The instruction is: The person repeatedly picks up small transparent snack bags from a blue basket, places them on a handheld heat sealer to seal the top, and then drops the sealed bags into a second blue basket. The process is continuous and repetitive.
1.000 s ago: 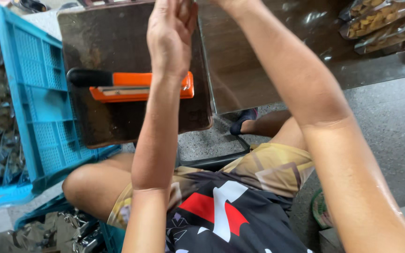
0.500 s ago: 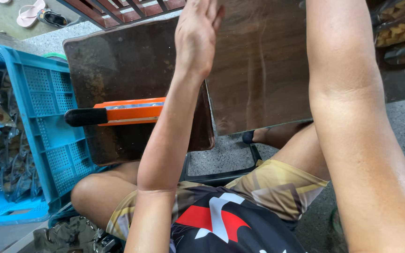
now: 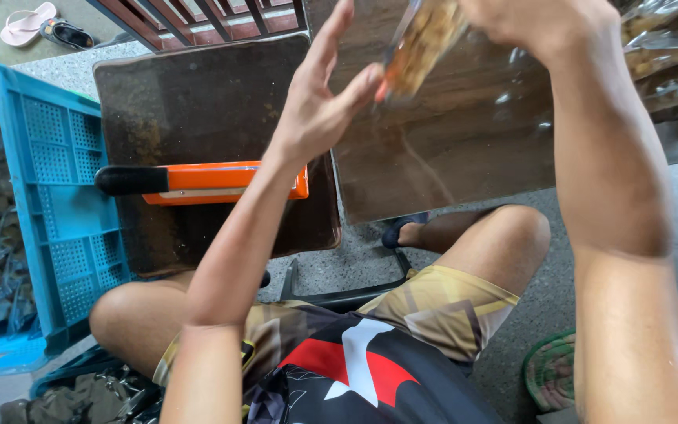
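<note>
Dark wooden tabletop below: a clear snack packet is pinched at its top by the right hand, steadied against the left hand's open fingers. Light, crinkly, probably slippery; best gripped by the edges.

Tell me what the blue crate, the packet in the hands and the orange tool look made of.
Blue crate: moulded plastic, matte, with perforated lattice walls. Packet: clear glossy film, likely plastic, since brownish contents show through; right hand holds it, left hand touches it. Orange tool: smooth body, probably painted metal or plastic, with a black handle.
</note>
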